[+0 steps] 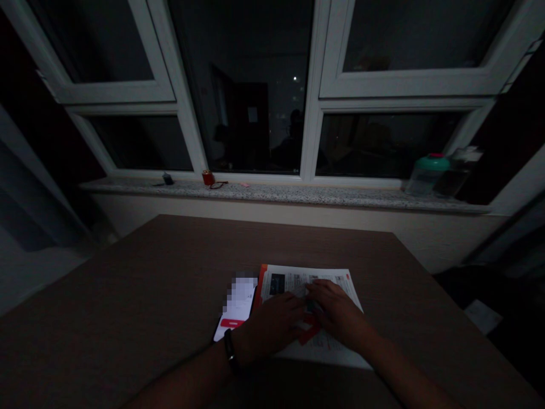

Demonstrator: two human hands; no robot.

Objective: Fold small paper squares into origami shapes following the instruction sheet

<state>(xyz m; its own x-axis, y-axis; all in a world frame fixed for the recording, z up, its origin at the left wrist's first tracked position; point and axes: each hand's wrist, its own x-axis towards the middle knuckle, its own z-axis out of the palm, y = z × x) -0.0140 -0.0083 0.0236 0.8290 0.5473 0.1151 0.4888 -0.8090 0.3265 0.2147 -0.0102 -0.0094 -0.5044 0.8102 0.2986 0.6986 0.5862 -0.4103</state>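
A printed booklet [349,346] with an orange left edge lies flat on the brown table. Over its middle, my left hand [275,321] and my right hand [334,309] come together, fingers bent inward and closed. Between and below them shows a small red piece [309,334], with a pale, greyish bit near the fingertips; the dim light hides what it is. A dark wristband [230,349] circles my left wrist. Left of the booklet is a lit phone [238,307], its lower end partly behind my left forearm.
The brown table [179,272] reaches to the wall below a window. On the speckled stone sill [272,193] stand a small red jar [208,178], a small dark bottle [167,179] and a clear jug with a green top [428,173]. Dark items lie beyond the table's right edge.
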